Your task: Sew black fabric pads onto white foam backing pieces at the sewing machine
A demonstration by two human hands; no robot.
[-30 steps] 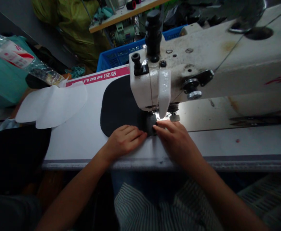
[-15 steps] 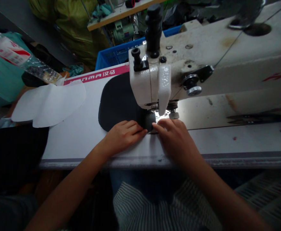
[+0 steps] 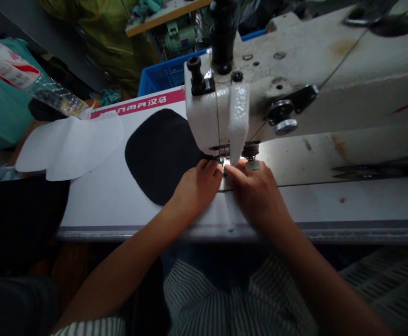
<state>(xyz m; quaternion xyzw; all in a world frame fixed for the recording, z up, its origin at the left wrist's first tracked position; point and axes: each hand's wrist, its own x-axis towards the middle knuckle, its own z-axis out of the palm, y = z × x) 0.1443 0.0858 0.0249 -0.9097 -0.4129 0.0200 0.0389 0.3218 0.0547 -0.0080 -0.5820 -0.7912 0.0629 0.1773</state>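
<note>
Head view: left hand (image 3: 197, 191), right hand (image 3: 254, 198) press rounded matte-black fabric (image 3: 158, 156).

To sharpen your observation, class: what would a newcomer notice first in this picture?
A large cream-white sewing machine fills the upper right, with a bright light at its needle. Below it, the left hand and right hand meet at a black rounded fabric piece. White paper cutouts lie further left.
</note>
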